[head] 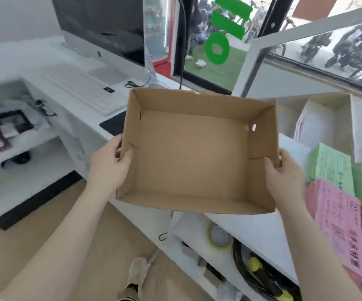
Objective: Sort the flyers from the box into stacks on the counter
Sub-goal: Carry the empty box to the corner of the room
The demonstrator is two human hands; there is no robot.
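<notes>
A shallow brown cardboard box (193, 153) is lifted above the white counter (243, 227), and nothing lies inside it. My left hand (108, 164) grips its left wall, thumb inside. My right hand (282, 177) grips its right wall in the same way. On the counter at the right lie green flyer stacks (329, 168) and, nearer me, pink flyer stacks (336, 216).
A computer monitor (102, 27) and a white keyboard (84, 85) stand at the back left, with a black mouse pad (113, 124) beside the box. A shelf under the counter holds a tape roll (219, 237) and cables. A white compartment (319, 122) holds papers at the right.
</notes>
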